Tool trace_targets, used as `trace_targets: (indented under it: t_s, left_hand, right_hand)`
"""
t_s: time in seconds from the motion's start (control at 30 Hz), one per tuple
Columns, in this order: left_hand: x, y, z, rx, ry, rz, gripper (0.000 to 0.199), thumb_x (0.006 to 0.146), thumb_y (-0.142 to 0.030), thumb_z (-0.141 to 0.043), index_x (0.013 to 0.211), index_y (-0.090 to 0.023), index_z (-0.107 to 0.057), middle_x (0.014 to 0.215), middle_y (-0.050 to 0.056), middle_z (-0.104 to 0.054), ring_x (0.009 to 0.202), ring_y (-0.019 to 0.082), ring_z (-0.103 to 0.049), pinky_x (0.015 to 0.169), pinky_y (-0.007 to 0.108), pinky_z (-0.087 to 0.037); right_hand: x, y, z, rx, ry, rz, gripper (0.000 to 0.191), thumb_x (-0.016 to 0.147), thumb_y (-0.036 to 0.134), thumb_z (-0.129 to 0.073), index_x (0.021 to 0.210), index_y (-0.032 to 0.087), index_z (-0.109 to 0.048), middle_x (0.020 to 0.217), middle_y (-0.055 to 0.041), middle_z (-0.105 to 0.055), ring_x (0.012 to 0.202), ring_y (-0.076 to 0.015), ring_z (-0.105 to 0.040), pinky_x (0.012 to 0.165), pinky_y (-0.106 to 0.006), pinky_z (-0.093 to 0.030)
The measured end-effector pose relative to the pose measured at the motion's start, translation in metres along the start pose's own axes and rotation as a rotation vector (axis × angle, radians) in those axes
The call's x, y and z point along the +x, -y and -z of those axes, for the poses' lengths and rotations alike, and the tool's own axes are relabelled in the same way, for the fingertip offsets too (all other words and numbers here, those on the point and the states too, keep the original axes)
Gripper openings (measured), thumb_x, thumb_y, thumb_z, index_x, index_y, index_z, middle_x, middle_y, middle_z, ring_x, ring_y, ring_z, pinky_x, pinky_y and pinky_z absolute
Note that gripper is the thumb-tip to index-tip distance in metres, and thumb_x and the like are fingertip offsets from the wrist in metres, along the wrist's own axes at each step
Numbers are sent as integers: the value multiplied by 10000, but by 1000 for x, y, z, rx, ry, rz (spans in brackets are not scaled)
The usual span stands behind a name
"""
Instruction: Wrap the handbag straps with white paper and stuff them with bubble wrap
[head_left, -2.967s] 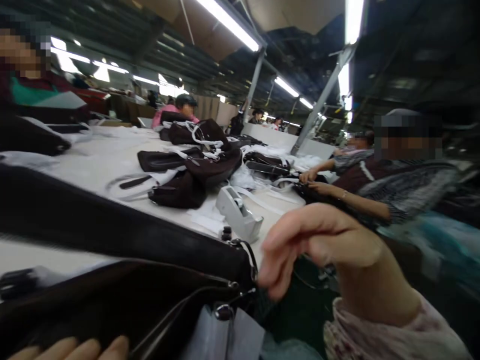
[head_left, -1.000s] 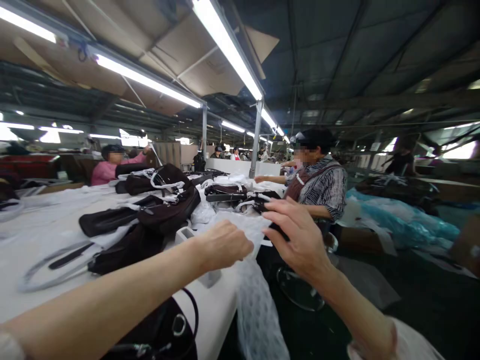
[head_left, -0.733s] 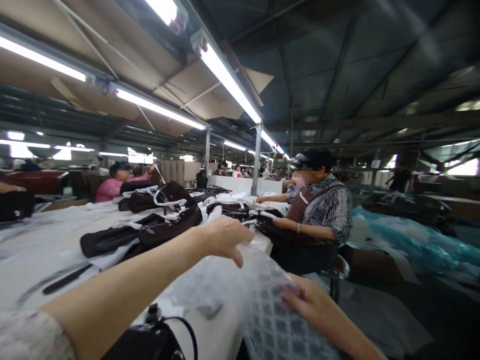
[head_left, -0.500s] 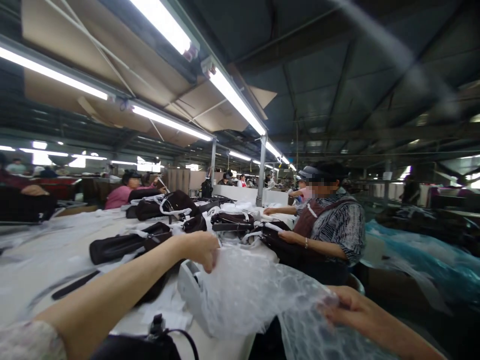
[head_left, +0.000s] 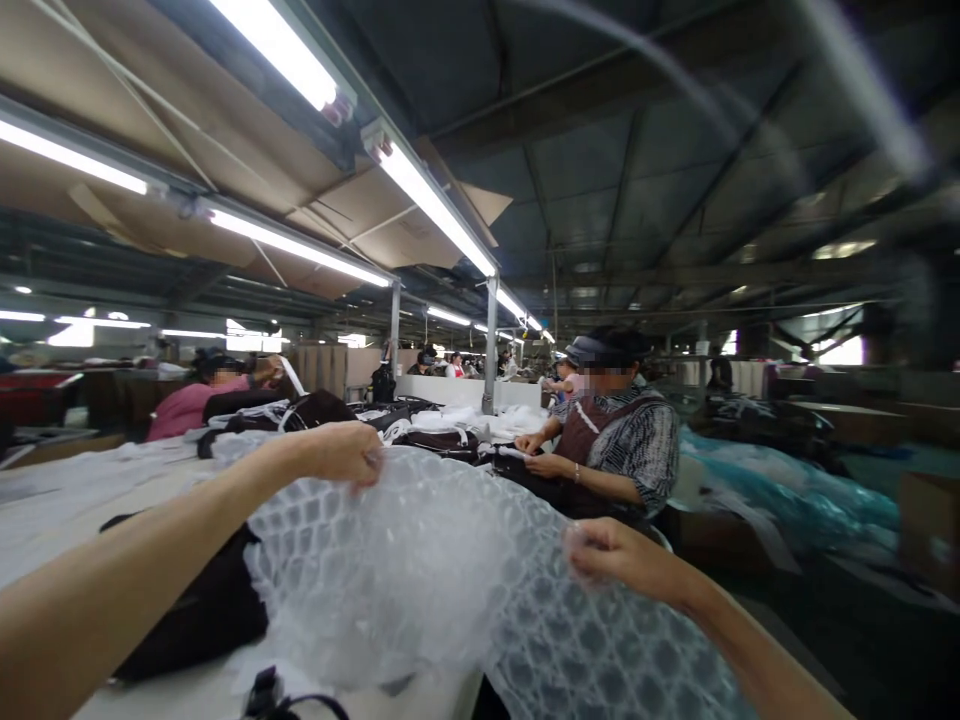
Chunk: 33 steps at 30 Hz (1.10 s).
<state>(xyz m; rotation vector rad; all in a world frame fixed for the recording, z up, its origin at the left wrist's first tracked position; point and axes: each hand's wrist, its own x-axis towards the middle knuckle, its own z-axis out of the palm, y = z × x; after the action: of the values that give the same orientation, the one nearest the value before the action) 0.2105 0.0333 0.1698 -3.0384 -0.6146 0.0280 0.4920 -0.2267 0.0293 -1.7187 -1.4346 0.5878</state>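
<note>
A wide sheet of bubble wrap [head_left: 420, 570] hangs spread between my hands, clear and dimpled, over the table's near corner. My left hand [head_left: 346, 455] is closed on its upper left edge. On the right, my right hand [head_left: 611, 555] pinches the upper right edge, slightly lower than the left. Behind the sheet's left side lies a black bag [head_left: 195, 600], partly covered by it. A black strap with a buckle [head_left: 266, 695] shows at the bottom edge of the view. The sheet's lower end runs out of view.
Across the white table [head_left: 45, 530] are more black bags [head_left: 319, 408] with white wrapping. A co-worker in a patterned shirt [head_left: 645, 450] handles a dark bag at the right edge. Another person in pink [head_left: 180, 410] is at the far left. Blue plastic film [head_left: 787, 485] lies at right.
The bubble wrap is spread wider and raised between my hands, now covering more of the table. Both hands have shifted left in view, and the view has turned right.
</note>
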Motion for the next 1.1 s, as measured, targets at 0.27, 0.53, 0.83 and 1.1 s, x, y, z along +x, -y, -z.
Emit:
trace_targets:
  t_s: [0.27,0.53,0.83,1.1]
  left_hand:
    - [-23,-9,12,75,38,94,495,707,-111,-741,1194,-153,-657,1162,108,-717,1028,278,-678,857,347,-538]
    - [1,-82,-34,59,-84,-201,244,764,-82,-588,878,-216,-757,905,55,-766,865,252,-692,722,290,-489]
    - [-14,20,-35,7,-63,-67,282,958,-342,-633,773,-130,-647,743,-21,-640,736,166,-641,731,330,-532]
    - [-8,15,-47,-96,-2,-58,194,746,-41,-643,907,-124,-712,942,71,-747,900,246,-691,777,327,-532]
  right_hand:
    - [42,42,-28,36,173,66,294,760,425,-685,685,164,-573,646,11,-586,558,-111,-533,542,-223,-432]
    - [69,65,-59,120,269,108,289,720,410,-746,829,167,-635,734,18,-657,637,-118,-612,582,-213,-461]
    - [42,-3,-64,155,236,4,253,706,396,-709,722,153,-641,648,18,-654,585,-116,-592,622,-248,-459]
    - [41,25,-73,53,131,67,132,747,266,-606,660,167,-605,571,29,-601,507,-99,-518,514,-212,-373]
